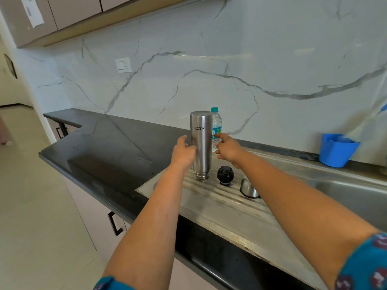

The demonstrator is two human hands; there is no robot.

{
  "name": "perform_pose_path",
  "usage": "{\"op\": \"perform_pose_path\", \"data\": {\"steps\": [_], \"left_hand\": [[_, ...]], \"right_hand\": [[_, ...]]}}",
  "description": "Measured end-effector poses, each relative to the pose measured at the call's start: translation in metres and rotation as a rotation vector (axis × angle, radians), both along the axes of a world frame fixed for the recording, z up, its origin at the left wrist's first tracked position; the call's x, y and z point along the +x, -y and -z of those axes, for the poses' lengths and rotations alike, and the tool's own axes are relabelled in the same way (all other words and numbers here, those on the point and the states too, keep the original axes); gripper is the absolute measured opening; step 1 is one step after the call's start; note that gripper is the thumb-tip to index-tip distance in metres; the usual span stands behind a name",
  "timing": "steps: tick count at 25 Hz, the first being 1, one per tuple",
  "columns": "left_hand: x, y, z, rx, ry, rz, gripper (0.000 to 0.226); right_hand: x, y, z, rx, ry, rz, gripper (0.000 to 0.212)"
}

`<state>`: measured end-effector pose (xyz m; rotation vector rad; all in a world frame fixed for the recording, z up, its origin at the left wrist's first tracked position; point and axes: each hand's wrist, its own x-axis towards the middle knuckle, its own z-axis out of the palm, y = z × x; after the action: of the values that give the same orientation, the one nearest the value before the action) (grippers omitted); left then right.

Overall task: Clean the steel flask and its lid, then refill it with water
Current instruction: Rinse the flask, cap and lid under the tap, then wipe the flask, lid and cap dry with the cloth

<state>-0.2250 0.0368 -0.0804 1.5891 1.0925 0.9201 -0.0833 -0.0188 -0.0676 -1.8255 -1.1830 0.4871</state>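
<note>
Two hands at an upturned flask
Left hand (184, 152) touches the steel flask (201, 143), fingers relaxed; right hand (228, 148) loose beside it, black lid (225, 175) below.

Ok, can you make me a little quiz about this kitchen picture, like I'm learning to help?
1. True or false: the steel flask stands upside down on the draining board.
2. What colour is the tub by the wall? A red, B blue, C green.
3. Fill in: the black stopper sits between the flask and the steel ____.

Key: 1 true, its lettering is inverted. 2 B. 3 cap. Both the left hand and right hand are open beside the flask; contact is unclear.
</note>
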Motion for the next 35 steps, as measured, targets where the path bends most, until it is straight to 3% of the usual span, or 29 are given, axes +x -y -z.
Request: {"op": "perform_pose_path", "data": {"steps": [4, 8, 12, 15, 19, 21, 23, 26, 28, 35], "left_hand": [[-0.003, 0.004, 0.003, 0.003, -0.051, 0.027, 0.061], [0.000, 0.047, 0.014, 0.143, -0.038, -0.172, 0.054], [0.035, 0.115, 0.023, 0.228, 0.024, -0.087, 0.048], [0.080, 0.168, 0.024, 0.168, 0.013, 0.061, 0.044], [0.154, 0.270, 0.031, 0.061, 0.021, 0.374, 0.015], [0.191, 0.334, 0.039, 0.062, 0.002, 0.575, 0.017], [0.228, 0.390, 0.047, 0.137, -0.071, 0.747, 0.023], [0.278, 0.461, 0.055, 0.474, -0.297, 0.942, 0.050], [0.300, 0.485, 0.059, 0.566, -0.350, 0.948, 0.052], [0.341, 0.445, 0.092, 0.315, -0.318, 0.764, 0.045]], "right_hand": [[0.003, 0.004, 0.003, -0.002, 0.019, 0.003, 0.047], [0.010, 0.032, 0.005, 0.020, 0.068, 0.043, 0.038], [0.028, 0.110, 0.007, -0.008, 0.198, 0.058, 0.029], [0.059, 0.194, 0.005, -0.037, 0.313, 0.118, 0.025], [0.115, 0.327, -0.009, -0.106, 0.416, 0.243, 0.015], [0.148, 0.403, -0.014, -0.223, 0.465, 0.321, 0.010], [0.181, 0.468, -0.015, -0.321, 0.471, 0.412, 0.018], [0.231, 0.542, -0.019, -0.404, 0.498, 0.582, 0.027], [0.264, 0.569, -0.022, -0.449, 0.500, 0.669, 0.027], [0.353, 0.545, -0.011, -0.521, 0.518, 0.673, 0.021]]}}
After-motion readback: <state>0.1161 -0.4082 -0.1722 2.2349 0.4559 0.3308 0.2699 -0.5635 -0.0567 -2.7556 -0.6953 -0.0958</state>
